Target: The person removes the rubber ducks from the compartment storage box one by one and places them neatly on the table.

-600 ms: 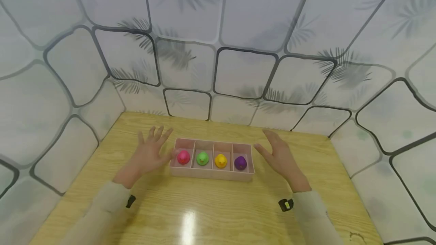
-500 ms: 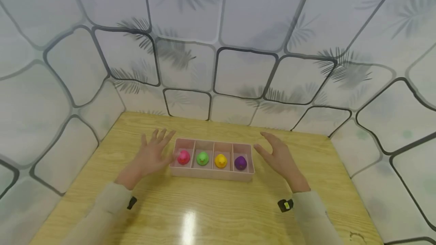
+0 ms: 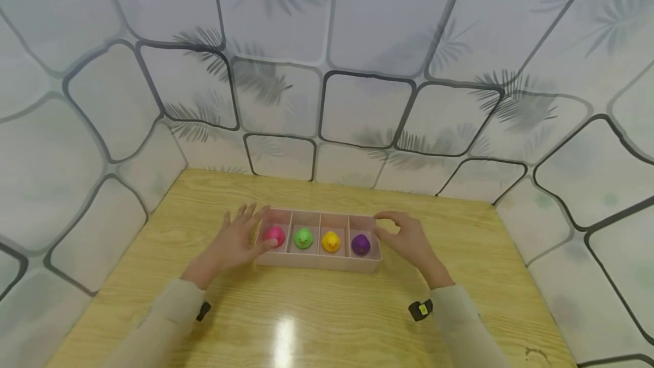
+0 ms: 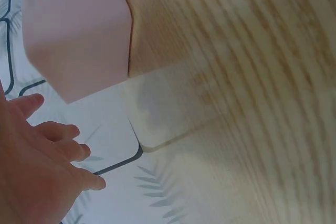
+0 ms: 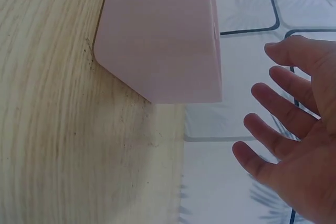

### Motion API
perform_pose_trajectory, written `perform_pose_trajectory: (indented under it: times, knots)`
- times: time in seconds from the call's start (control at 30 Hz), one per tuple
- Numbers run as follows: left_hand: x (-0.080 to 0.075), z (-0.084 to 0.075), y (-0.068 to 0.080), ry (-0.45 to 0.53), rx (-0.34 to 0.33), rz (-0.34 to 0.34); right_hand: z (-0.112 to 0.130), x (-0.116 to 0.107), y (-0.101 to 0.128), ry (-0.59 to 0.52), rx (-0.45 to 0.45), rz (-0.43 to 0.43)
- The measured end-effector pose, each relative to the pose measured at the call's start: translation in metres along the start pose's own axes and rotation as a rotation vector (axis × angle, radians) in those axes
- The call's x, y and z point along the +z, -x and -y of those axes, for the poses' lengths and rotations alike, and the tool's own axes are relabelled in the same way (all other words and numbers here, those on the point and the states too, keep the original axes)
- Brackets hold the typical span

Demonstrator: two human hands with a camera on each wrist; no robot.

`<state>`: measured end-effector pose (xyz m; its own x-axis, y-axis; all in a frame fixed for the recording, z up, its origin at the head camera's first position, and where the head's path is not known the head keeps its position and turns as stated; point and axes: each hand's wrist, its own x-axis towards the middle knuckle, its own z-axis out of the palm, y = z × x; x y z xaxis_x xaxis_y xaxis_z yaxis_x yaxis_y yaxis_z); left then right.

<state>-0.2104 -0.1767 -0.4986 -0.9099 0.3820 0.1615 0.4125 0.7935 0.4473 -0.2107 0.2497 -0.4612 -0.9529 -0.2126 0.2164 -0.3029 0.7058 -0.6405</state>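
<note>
A pale pink box (image 3: 317,262) with a row of compartments stands on the wooden table. From left to right it holds a pink duck (image 3: 274,233), a green duck (image 3: 304,238), a yellow duck (image 3: 331,241) and a purple duck (image 3: 360,245). My left hand (image 3: 232,245) is at the box's left end, fingers spread, its thumb overlapping the pink duck in the head view. At the right end, my right hand (image 3: 410,240) has its thumb and forefinger right by the rim. In the right wrist view its fingers (image 5: 283,109) are loosely bent and hold nothing.
The table (image 3: 317,317) runs back to a patterned white wall (image 3: 368,112), with more of that covering along both sides. Each wrist carries a small dark device, such as the right one (image 3: 421,310). A light reflection shines near the front.
Both hands have moved inward and slightly toward me, the right one up to the box's right end and the left thumb over the pink duck. The box and ducks have stayed put.
</note>
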Motion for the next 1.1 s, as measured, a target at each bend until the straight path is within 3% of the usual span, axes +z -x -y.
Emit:
perform_pose_trajectory:
  times: [0.53,0.8,1.1]
  knots:
    - [0.007,0.0,0.003,0.043,-0.003,0.027,-0.004,0.013,0.004,-0.068,0.019,0.079]
    - [0.011,0.003,0.004,0.046,0.003,0.028,-0.006,0.02,0.005,-0.092,0.087,0.153]
    - [0.015,0.007,0.004,0.037,-0.008,0.037,-0.004,0.024,0.005,-0.059,0.038,0.179]
